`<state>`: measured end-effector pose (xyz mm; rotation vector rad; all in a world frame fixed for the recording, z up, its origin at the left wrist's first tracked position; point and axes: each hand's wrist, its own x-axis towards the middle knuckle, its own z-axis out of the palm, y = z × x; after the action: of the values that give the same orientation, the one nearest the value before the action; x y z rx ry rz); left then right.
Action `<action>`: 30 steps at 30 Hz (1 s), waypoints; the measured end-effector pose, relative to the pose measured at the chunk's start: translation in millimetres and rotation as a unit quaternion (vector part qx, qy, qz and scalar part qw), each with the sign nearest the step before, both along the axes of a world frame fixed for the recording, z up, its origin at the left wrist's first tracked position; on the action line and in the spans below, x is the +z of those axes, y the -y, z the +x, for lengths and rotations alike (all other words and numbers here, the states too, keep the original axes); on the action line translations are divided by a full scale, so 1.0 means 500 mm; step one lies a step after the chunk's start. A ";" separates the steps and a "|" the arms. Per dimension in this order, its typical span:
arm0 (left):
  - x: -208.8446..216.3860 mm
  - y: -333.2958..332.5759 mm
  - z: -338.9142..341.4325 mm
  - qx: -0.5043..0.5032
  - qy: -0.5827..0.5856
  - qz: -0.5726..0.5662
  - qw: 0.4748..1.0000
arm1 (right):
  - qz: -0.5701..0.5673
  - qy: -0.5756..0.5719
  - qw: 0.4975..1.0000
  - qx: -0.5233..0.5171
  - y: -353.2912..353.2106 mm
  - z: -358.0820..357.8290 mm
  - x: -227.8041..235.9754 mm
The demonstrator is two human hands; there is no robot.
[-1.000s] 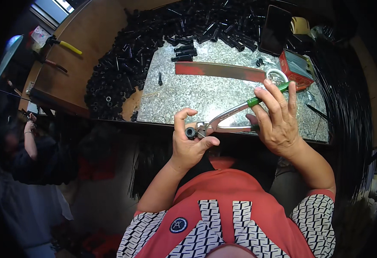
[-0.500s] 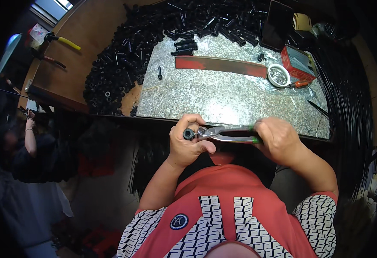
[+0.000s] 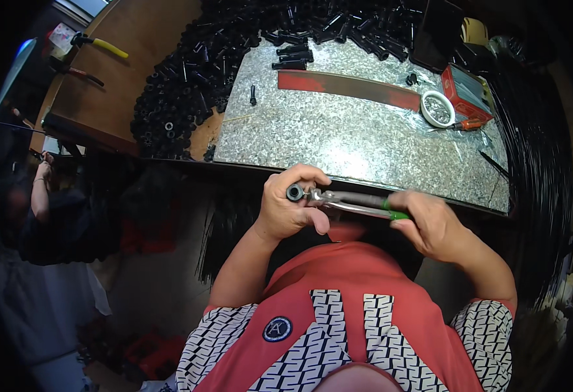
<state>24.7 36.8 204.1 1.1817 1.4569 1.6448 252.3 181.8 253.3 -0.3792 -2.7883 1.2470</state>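
Note:
In my left hand [image 3: 278, 206] is a black tubular part [image 3: 295, 192], its round open end facing up, with my fingers curled around it. My right hand [image 3: 433, 225] grips the green-tipped handles of metal pliers [image 3: 358, 201]. The plier jaws meet the side of the tube between my left thumb and forefinger; what they bite on is too small to make out. Both hands are in front of the table's near edge, above my lap.
A stone-patterned table [image 3: 339, 137] carries a long red-and-grey strip [image 3: 348, 90], a white bowl of small metal pieces [image 3: 437, 110], an orange-handled screwdriver [image 3: 467, 125] and a red box [image 3: 466, 95]. Black tubular parts [image 3: 182, 91] heap behind. Another person [image 3: 54, 219] works at the left.
The plier handles have come closer together, and the pliers now slant down toward my right hand. My left hand keeps hold of the tube. The whole view has shifted slightly.

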 end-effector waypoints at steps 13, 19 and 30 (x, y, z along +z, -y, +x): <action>-0.032 -0.021 0.009 -0.059 -0.071 0.066 0.993 | 0.099 0.067 0.993 0.015 0.000 0.007 -0.007; -0.028 -0.024 0.016 -0.041 -0.085 0.059 0.994 | -0.011 0.085 0.994 0.073 -0.014 0.002 0.001; -0.032 -0.020 0.033 0.052 -0.049 0.086 0.994 | -0.007 0.053 0.999 0.011 0.010 -0.021 -0.052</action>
<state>41.2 46.6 188.3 1.3173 1.4821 1.8375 241.9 176.8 227.4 -0.4290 -2.8800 1.2876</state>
